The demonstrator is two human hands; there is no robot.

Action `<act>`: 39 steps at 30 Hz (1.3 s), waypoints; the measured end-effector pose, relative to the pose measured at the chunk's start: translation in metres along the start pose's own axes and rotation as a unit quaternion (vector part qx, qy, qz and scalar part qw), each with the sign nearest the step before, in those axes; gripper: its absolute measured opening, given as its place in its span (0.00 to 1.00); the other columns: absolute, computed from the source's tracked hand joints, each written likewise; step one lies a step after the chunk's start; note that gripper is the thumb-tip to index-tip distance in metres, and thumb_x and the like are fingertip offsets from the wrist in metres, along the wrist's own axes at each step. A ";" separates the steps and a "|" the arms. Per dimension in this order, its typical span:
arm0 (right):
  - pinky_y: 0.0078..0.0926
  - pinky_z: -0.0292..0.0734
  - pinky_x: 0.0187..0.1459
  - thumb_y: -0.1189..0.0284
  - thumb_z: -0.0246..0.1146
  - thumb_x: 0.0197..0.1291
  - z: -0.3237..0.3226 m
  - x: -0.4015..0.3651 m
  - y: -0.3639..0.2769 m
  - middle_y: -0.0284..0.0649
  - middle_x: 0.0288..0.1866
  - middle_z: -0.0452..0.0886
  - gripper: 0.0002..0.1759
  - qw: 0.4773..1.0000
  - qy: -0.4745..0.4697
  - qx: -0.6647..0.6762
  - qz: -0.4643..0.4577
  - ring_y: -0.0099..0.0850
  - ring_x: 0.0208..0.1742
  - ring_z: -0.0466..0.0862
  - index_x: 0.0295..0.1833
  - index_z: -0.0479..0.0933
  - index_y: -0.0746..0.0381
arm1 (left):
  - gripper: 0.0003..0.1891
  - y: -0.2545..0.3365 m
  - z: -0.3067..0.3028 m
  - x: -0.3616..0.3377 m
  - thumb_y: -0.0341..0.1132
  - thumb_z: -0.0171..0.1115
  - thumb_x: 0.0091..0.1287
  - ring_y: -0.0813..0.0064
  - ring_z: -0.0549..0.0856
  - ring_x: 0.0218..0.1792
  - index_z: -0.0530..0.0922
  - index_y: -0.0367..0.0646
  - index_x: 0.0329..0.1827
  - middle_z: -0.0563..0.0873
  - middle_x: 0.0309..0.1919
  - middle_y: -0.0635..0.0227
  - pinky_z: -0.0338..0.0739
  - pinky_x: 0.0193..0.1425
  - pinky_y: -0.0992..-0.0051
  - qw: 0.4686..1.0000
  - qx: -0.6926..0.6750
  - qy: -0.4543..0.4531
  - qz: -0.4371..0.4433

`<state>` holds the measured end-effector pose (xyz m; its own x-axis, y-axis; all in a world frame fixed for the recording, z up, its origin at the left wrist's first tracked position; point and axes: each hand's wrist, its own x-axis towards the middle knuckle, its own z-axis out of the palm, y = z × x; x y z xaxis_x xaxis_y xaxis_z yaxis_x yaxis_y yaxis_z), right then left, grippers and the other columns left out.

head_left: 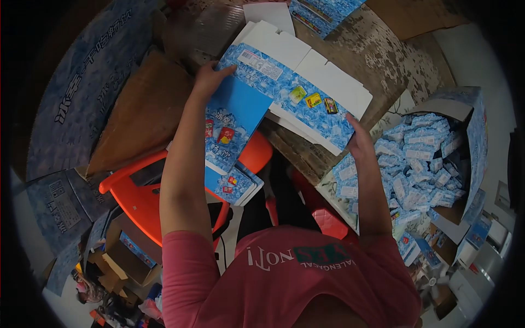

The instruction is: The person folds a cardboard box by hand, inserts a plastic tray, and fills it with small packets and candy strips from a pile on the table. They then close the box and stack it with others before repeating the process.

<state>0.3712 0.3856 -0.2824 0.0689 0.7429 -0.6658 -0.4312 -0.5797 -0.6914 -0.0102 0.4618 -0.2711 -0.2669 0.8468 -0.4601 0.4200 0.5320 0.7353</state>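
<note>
Both hands hold a partly unfolded blue carton (295, 87) with an ice-cube print, a barcode label and small pictures of coloured packets. Its white flaps stick out along the far side. My left hand (210, 79) grips the left end, with the thumb lying on the printed face. At the opposite end, the fingers of my right hand (358, 139) are closed round the corner. A blue printed panel (240, 104) hangs below the left part of the carton. Under that, a stack of flat cartons (235, 188) rests by an orange chair (134, 202).
To the right stands an open box (476, 147) with many small blue-white sachets (415, 153) heaped in and before it. A worn wooden table (394, 60) lies beyond the carton. Large printed cardboard boxes (82, 93) line the left, and a red stool (328, 216) is below.
</note>
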 end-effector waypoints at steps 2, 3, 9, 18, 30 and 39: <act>0.28 0.71 0.52 0.70 0.61 0.60 -0.007 -0.013 0.019 0.39 0.51 0.76 0.21 0.981 0.090 -0.103 -0.137 0.30 0.51 0.76 0.57 0.70 0.64 | 0.43 -0.003 0.000 0.004 0.53 0.70 0.49 0.58 0.80 0.52 0.67 0.28 0.61 0.77 0.53 0.46 0.73 0.57 0.67 1.000 0.002 0.007 0.012; 0.26 0.73 0.48 0.70 0.60 0.61 -0.013 -0.026 0.031 0.38 0.47 0.77 0.19 0.925 0.176 -0.205 -0.268 0.28 0.47 0.77 0.56 0.71 0.64 | 0.43 -0.009 0.004 0.008 0.54 0.69 0.50 0.59 0.80 0.52 0.67 0.28 0.61 0.78 0.53 0.46 0.73 0.57 0.68 0.999 0.020 0.021 0.040; 0.18 0.70 0.32 0.71 0.57 0.63 0.023 -0.096 0.101 0.34 0.36 0.78 0.08 0.984 -0.028 -0.177 0.010 0.20 0.30 0.75 0.46 0.74 0.60 | 0.42 -0.018 0.011 0.011 0.57 0.66 0.51 0.58 0.80 0.53 0.69 0.30 0.60 0.77 0.53 0.46 0.72 0.57 0.69 0.998 0.005 0.023 0.064; 0.20 0.68 0.27 0.69 0.58 0.62 0.032 -0.037 0.142 0.34 0.27 0.75 0.07 0.993 -0.052 0.089 -0.050 0.22 0.25 0.73 0.37 0.73 0.61 | 0.39 -0.025 0.012 0.015 0.56 0.63 0.56 0.56 0.76 0.57 0.66 0.38 0.65 0.74 0.58 0.48 0.67 0.62 0.65 0.999 0.014 -0.003 0.031; 0.21 0.73 0.34 0.66 0.58 0.62 -0.124 -0.080 0.002 0.40 0.38 0.81 0.18 0.932 0.127 -0.337 -0.046 0.26 0.34 0.79 0.56 0.71 0.62 | 0.46 0.004 -0.001 0.008 0.57 0.67 0.52 0.57 0.75 0.58 0.62 0.34 0.67 0.72 0.59 0.47 0.67 0.63 0.63 0.999 0.005 -0.043 -0.015; 0.40 0.69 0.57 0.53 0.54 0.65 -0.064 0.025 0.020 0.41 0.56 0.76 0.28 0.992 0.000 -0.107 0.071 0.35 0.57 0.75 0.61 0.68 0.62 | 0.48 0.003 0.001 0.040 0.70 0.49 0.57 0.60 0.62 0.68 0.59 0.39 0.70 0.63 0.68 0.54 0.54 0.70 0.70 0.999 -0.003 -0.039 0.021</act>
<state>0.4222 0.3710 -0.3305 0.0211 0.6495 -0.7601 -0.2350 -0.7357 -0.6352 -0.0187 0.4970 -0.2875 -0.1809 0.8665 -0.4652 0.4235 0.4955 0.7583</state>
